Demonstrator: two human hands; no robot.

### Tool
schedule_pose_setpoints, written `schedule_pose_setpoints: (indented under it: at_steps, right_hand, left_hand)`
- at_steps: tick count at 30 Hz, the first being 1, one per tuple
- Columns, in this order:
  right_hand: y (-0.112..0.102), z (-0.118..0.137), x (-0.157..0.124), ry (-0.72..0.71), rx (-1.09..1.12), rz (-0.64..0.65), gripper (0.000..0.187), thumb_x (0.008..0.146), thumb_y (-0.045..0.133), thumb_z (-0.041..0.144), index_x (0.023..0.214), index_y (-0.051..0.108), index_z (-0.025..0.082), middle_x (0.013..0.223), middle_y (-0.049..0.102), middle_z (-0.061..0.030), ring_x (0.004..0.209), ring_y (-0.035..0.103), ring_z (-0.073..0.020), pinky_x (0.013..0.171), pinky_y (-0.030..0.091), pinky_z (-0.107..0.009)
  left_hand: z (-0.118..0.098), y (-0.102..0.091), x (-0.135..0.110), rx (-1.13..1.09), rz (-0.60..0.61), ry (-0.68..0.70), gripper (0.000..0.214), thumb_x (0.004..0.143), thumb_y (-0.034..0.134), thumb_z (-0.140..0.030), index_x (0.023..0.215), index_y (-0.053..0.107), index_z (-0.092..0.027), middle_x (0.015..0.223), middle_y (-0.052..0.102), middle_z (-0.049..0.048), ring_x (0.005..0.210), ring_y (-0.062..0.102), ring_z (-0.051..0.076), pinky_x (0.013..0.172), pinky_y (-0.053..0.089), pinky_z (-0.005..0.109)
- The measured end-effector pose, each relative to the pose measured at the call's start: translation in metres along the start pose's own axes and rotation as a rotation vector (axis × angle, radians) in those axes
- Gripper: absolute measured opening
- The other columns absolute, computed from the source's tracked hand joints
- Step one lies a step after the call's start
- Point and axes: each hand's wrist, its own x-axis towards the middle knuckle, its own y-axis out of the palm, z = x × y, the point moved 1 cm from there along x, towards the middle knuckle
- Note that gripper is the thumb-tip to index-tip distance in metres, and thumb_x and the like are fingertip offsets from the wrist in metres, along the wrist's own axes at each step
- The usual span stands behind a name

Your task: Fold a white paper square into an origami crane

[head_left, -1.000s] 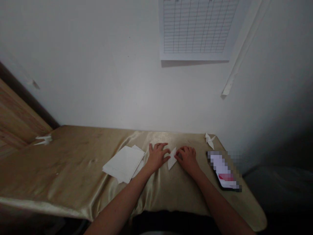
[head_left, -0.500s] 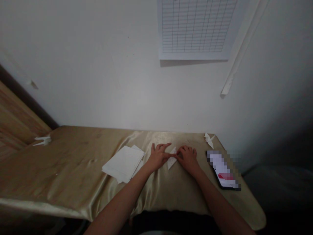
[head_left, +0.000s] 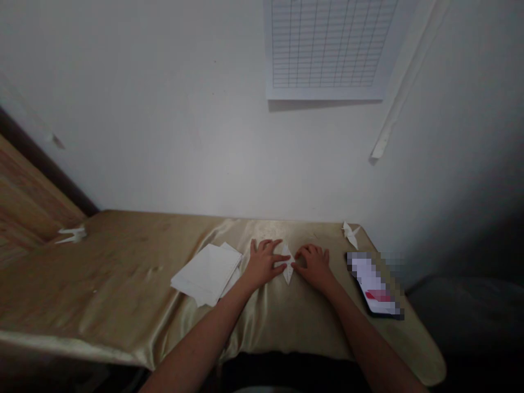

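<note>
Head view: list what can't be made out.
In the head view:
Folded white paper piece: partly hidden by the left hand and right hand.
Black smartphone: screen blurred by pixelation.
Stack of white paper sheets: lower sheets hidden by top sheet.
White printed grid chart on wall: top cut off by frame edge.

Phone screen (head_left: 371, 281) blurred; wall chart (head_left: 327, 49) cut off

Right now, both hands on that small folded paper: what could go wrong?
The folded white paper is small and pinched between the left hand and right hand, so it could slip on the wrinkled satin cloth. The phone lies close to the right hand, near the table's edge, so a wide move might knock it.
</note>
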Motion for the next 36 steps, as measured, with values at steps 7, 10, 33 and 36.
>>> schedule_pose_setpoints:
  at_steps: [7,10,33,36]
  right_hand:
    - [0.002,0.002,0.000,-0.011,-0.022,-0.017,0.022,0.087,0.063,0.039,0.106,0.066,0.028,0.124,0.058,-0.0065,0.124,0.045,-0.0298,0.112,0.015,-0.064]
    - [0.002,0.004,0.000,-0.009,-0.021,-0.018,0.021,0.088,0.061,0.039,0.105,0.066,0.028,0.123,0.058,-0.0066,0.124,0.046,-0.0291,0.112,0.014,-0.064]
    - [0.007,0.019,0.006,0.075,-0.068,-0.042,0.025,0.095,0.052,0.036,0.097,0.073,0.023,0.123,0.062,-0.0096,0.126,0.042,-0.0312,0.113,0.013,-0.065]
    - [0.006,0.023,0.005,0.069,-0.116,-0.046,0.027,0.095,0.050,0.036,0.099,0.073,0.022,0.124,0.062,-0.0119,0.128,0.039,-0.0331,0.113,0.011,-0.069]
  left_hand:
    - [0.006,0.004,0.001,-0.020,-0.046,-0.057,0.025,0.092,0.064,-0.042,0.115,0.071,-0.045,0.151,0.048,-0.0016,0.136,0.039,0.032,0.113,0.015,0.073]
    - [0.007,0.005,0.002,-0.010,-0.067,-0.080,0.021,0.091,0.066,-0.042,0.110,0.074,-0.041,0.149,0.050,-0.0009,0.135,0.039,0.032,0.113,0.012,0.073]
    - [-0.005,0.004,0.006,-0.096,-0.114,-0.413,0.010,0.085,0.072,-0.041,0.091,0.078,-0.035,0.144,0.054,0.0000,0.138,0.033,0.036,0.109,0.016,0.075]
    - [-0.007,0.004,0.005,-0.085,-0.115,-0.415,0.010,0.085,0.071,-0.040,0.091,0.076,-0.034,0.144,0.054,-0.0004,0.138,0.034,0.036,0.108,0.017,0.075]
